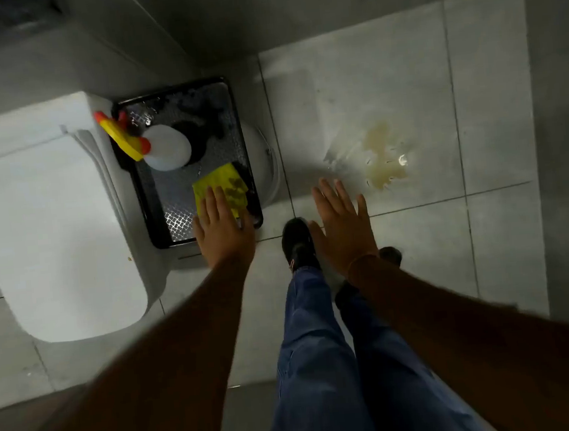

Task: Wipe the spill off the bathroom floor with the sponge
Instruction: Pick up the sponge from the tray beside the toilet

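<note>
A yellow sponge [220, 183] with dark stains lies in the near right corner of a black tray [144, 207]. My left hand [222, 229] is stretched flat over the tray's near edge, fingertips resting on the sponge, fingers not closed around it. A yellowish-brown spill [383, 157] spreads over the pale floor tiles to the right, with wet streaks on its left side. My right hand [344, 225] hovers open, fingers spread, above the floor just left of and nearer than the spill, holding nothing.
A white spray bottle [167, 147] with a yellow and orange trigger stands in the tray. The tray rests on a white bucket [266, 162] beside a white toilet [50, 229]. My legs in blue jeans and black shoes [297, 245] stand below. Walls close in behind and on the right.
</note>
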The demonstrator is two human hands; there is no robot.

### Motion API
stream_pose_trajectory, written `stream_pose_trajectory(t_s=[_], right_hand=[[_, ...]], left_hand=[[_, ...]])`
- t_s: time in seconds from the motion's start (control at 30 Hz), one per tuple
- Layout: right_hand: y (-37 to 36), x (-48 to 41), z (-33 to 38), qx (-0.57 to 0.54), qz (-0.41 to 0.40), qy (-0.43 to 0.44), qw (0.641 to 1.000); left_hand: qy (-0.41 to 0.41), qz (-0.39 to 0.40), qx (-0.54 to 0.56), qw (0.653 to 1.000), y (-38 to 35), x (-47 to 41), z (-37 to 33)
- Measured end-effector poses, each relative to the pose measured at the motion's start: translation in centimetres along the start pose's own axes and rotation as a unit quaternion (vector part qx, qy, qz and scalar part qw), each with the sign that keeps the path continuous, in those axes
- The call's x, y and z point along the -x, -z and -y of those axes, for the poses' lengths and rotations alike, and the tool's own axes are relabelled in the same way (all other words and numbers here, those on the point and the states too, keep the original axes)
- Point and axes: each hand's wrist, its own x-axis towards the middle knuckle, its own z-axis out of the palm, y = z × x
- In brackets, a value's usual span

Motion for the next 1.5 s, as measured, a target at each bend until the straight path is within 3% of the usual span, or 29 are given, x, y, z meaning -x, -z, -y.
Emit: stream_pose_trajectory(t_s=[0.17, 0.33, 0.5, 0.7, 0.97, 1.13, 1.23, 1.4, 1.5], right_hand=[[-2.5, -2.5, -0.5, 0.020, 0.017, 0.009, 1.000], [-3.6, -3.2, -1.7, 0.030, 0.015, 0.018, 0.999], [-3.7, -4.3, -1.3, 0.051, 0.015, 0.048, 0.997], [-3.3, -6.8, 1.0, 0.018, -0.005, 0.057, 0.998], [-4.5, -8.5, 4.3, -0.006, -0.006, 0.103, 0.995], [-5.5, -8.8, 5.2, -0.001, -0.006, 0.115, 0.993], [-5.9, -8.9, 5.4, -0.001, 0.002, 0.125, 0.992], [-5.8, -9.3, 5.3, -0.017, 0.002, 0.117, 0.993], [-5.6, -9.3, 5.0, -0.026, -0.006, 0.111, 0.994]], left_hand=[[-0.022, 0.015, -0.054, 0.998, -2.0, -4.5, 1.9], [-0.073, -0.057, -0.077, 0.993, -2.2, -5.8, 3.5], [-0.124, -0.073, -0.137, 0.980, -1.2, -7.3, 4.5], [-0.192, -0.060, -0.110, 0.973, 0.2, -8.7, 5.0], [-0.204, -0.106, -0.078, 0.970, 0.2, -5.2, 7.8], [-0.263, -0.070, -0.104, 0.957, -1.5, -4.0, 8.6], [-0.240, -0.051, -0.076, 0.967, -1.8, -4.5, 7.8], [-0.105, -0.063, 0.032, 0.992, -1.0, -6.1, 5.7], [-0.106, -0.024, -0.072, 0.991, -0.7, -8.2, 4.7]])
